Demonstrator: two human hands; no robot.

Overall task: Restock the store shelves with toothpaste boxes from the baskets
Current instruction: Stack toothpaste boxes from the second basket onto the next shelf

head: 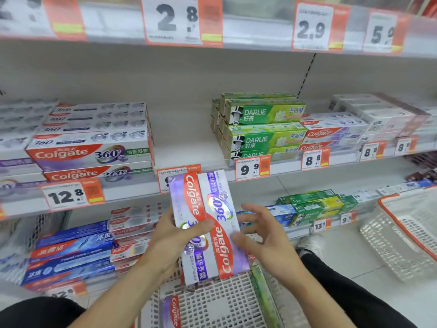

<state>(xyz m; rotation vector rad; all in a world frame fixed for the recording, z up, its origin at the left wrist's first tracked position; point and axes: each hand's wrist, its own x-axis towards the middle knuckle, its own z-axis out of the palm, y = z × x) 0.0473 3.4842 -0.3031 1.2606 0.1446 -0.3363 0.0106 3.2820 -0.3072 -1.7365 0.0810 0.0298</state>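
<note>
Before the blurred store shelf (189,183), our left hand (175,235) grips two Colgate 360 boxes (208,223), hiding a price tag (165,178); our right hand (262,235) hovers, fingers spread, over the basket (212,301).

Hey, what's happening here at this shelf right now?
A person is restocking toothpaste. Their left hand grips two purple Colgate 360 boxes, held side by side above a white basket in front of them. The right hand hovers open beside the boxes, its fingers spread. One more Colgate box lies in the basket. On the middle shelf there is an open gap between the Colgate 360 stack and the green Darlie stack.
</note>
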